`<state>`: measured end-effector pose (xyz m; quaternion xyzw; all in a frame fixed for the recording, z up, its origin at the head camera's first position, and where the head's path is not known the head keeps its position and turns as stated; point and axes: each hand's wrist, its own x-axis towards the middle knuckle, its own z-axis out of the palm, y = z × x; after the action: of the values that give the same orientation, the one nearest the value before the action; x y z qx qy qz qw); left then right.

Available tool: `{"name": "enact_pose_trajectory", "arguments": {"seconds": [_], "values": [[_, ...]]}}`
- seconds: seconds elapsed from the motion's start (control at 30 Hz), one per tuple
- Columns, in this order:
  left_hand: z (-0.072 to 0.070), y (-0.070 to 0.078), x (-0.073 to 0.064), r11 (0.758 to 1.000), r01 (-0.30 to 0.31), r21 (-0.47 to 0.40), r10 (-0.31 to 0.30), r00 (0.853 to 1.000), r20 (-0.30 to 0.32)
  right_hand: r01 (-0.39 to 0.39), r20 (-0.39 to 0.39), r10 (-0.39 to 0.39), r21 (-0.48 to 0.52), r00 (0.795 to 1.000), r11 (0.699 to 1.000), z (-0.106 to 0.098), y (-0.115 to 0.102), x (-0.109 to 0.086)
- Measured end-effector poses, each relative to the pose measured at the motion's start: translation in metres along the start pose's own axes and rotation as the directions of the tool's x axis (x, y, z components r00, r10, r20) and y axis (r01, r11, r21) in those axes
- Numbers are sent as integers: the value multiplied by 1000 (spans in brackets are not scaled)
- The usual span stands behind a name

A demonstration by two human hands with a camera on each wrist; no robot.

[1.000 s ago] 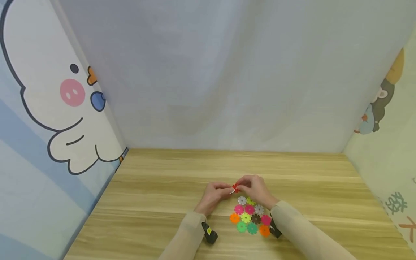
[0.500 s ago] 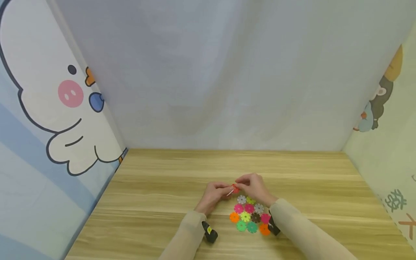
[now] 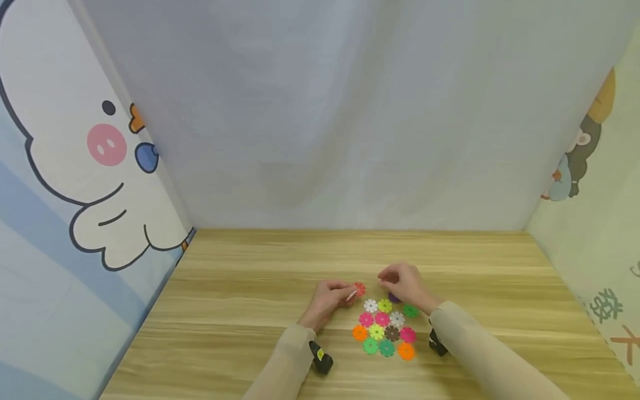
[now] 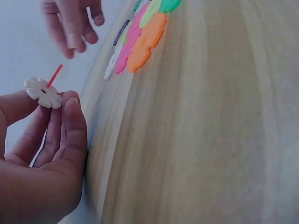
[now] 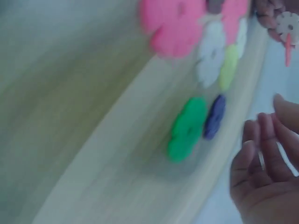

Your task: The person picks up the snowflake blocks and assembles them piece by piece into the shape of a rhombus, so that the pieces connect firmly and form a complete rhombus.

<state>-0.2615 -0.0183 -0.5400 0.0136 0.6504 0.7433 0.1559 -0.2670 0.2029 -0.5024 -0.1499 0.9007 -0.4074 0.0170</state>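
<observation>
While the left hand (image 3: 327, 300) pinches a joined white and red disc (image 4: 43, 91) left of frame centre, the right hand (image 3: 405, 283), fingers loosely curled and holding nothing, hovers right of it, directly above the purple disc (image 3: 394, 298) on the table (image 3: 250, 311).

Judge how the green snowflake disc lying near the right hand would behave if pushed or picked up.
The green disc lies flat on the table, so it would probably slide, not roll. It looks thin and light. Its notched edge should give fingertips some grip, though lifting it off the wood may be fiddly.
</observation>
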Motion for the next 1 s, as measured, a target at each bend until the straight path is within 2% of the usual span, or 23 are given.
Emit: {"name": "enact_pose_trajectory", "arguments": {"seconds": [0.2,0.3,0.73,1.0], "values": [[-4,-4,2,1000,4,-14,-4,1000,-15,-70,105,82,-113,991,991,-8,11,-7],[-4,-3,2,1000,9,-16,-9,1000,-21,-89,137,108,-138,985,986,-11,14,-9],[-3,0,-2,1000,20,-15,-21,1000,-19,-146,148,169,-154,974,977,-12,16,-9],[-3,-2,0,1000,13,-17,-13,1000,-17,-133,137,145,-97,980,986,-12,20,-9]]}}
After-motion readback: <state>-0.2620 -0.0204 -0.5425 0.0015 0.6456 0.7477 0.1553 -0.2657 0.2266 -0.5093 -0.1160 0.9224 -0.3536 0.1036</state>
